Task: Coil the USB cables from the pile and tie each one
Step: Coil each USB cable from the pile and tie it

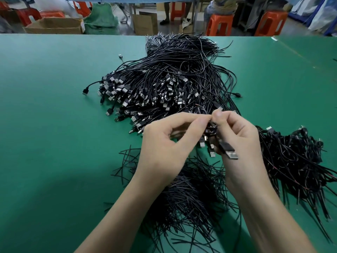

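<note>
A big pile of loose black USB cables (169, 84) lies on the green table (51, 106), plugs fanned toward me. Just above its near edge, my right hand (238, 141) grips a small coiled cable (211, 129); its silver USB plug (230, 152) sticks out below my fingers. My left hand (167, 143) pinches at the top of the same coil, thumb and forefinger meeting my right thumb; whatever they pinch is hidden. A heap of short black tie wires (189, 196) lies under my forearms.
A stack of coiled, tied cables (293, 161) rests at the right. Beyond the table's far edge are cardboard boxes (54, 25), orange stools (219, 23), a green sack (101, 19) and seated people's legs.
</note>
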